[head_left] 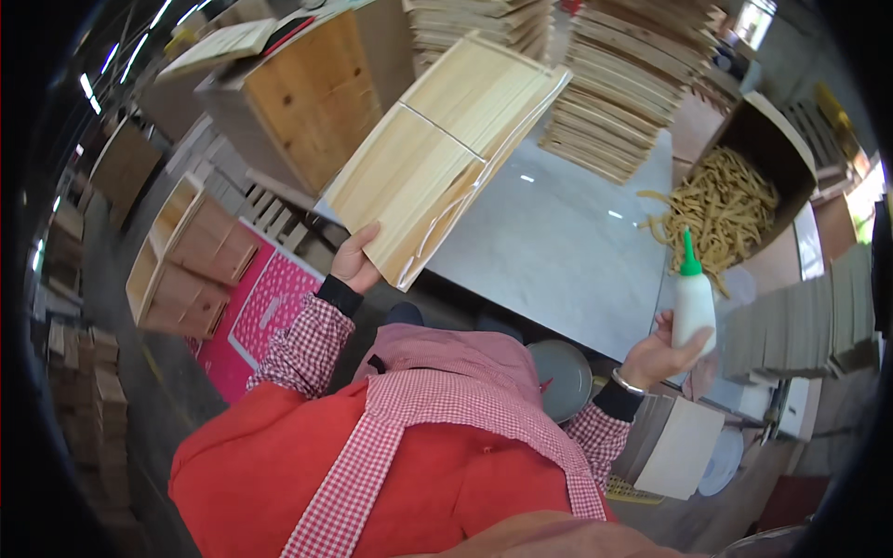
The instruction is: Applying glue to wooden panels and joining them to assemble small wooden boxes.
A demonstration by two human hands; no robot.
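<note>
Over the glossy pale-grey table [558, 251], the flat pale-wood panel [446, 139], clamped at its near end by the left hand [357, 262], should stay steady. The green-nozzled white plastic bottle [694, 302], clasped in the right hand [653, 358], probably wants gentle squeezing.

The bottle [693, 316] was white, its nozzle [689, 259] green. The board [405, 177] was pale yellow, streaked with grain. Red-and-white checks patterned the apron [465, 402] and sleeves [302, 346]; the cuffs [339, 296] were black, the jacket [279, 456] red. White marks dotted the pink sheet [279, 302]. The tabletop [577, 251] was pale grey, the strips [730, 200] tan.
</note>
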